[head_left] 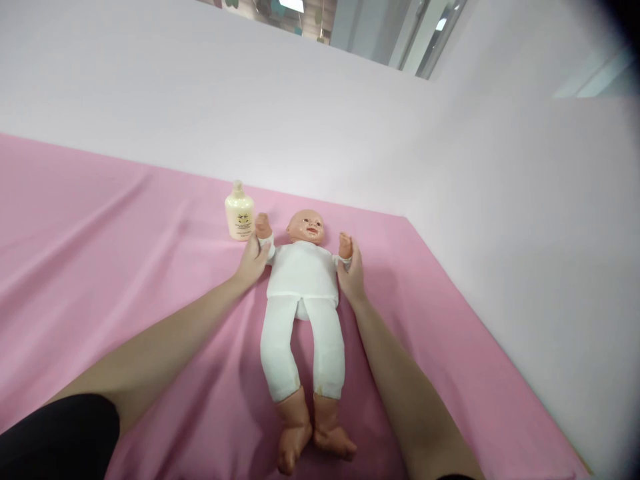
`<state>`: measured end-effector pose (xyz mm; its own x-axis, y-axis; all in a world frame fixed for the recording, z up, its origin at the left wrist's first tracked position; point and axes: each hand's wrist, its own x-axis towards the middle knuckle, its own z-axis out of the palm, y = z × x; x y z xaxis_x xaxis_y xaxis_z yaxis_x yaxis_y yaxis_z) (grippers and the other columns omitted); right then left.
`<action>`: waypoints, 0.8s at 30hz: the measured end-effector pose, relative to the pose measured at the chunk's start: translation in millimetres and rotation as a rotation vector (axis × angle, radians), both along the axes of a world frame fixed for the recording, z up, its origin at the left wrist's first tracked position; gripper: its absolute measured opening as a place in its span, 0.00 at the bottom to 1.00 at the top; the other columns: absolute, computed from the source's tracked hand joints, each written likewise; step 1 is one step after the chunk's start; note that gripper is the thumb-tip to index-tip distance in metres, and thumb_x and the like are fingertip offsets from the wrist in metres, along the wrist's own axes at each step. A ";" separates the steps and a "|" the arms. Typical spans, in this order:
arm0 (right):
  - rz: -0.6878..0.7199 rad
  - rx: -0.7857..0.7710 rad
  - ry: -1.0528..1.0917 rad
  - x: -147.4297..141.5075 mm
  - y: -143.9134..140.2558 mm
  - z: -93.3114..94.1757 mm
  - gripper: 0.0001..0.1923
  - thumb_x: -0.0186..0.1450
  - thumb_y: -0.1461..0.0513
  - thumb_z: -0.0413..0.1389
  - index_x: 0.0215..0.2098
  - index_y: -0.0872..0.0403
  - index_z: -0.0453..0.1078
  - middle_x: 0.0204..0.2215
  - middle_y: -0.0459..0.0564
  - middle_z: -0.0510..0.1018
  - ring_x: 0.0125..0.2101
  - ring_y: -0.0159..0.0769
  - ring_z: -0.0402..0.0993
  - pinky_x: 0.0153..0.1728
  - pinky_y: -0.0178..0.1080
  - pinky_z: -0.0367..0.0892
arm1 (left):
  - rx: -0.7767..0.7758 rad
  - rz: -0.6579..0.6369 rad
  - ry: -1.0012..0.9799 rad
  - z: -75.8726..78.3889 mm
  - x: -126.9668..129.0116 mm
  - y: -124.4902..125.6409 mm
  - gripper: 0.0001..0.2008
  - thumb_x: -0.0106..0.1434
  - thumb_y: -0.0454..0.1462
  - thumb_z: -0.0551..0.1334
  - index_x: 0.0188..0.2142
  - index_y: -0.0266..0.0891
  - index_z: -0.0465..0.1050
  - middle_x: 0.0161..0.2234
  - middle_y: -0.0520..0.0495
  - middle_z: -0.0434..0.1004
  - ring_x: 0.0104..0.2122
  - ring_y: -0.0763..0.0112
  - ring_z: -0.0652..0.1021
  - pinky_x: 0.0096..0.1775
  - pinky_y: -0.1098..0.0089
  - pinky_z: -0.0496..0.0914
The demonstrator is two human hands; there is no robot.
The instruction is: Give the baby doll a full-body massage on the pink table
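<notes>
Baby doll lies on its back on the pink cloth, in the middle of my view, with the head away from me and the bare feet toward me. It wears a white top and white trousers. My two hands are apart, one on each side of it. With my left hand I hold one of its forearms at the sleeve, and with my right hand I hold the other. Some of my fingers are hidden behind these arms, so I cannot say how firm is the grip. Just beside my left hand, one cream-coloured bottle stands upright. Behind all this rises a white wall.
</notes>
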<state>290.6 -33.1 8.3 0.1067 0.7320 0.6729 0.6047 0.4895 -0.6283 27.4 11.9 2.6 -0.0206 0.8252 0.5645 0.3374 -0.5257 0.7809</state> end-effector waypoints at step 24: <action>-0.072 0.049 0.239 15.4 15.2 -8.9 0.38 0.57 0.67 0.47 0.64 0.53 0.39 0.63 0.59 0.53 0.63 0.37 0.51 0.61 0.52 0.51 | -0.308 0.112 -0.530 -9.2 -7.3 14.8 0.10 0.64 0.45 0.54 0.43 0.46 0.59 0.45 0.47 0.71 0.51 0.66 0.70 0.50 0.61 0.68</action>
<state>306.0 -17.9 -0.6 0.3180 0.6838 0.6567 0.4762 0.4838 -0.7343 20.1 26.6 -6.6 -0.3290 0.9250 0.1902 -0.0979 -0.2338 0.9674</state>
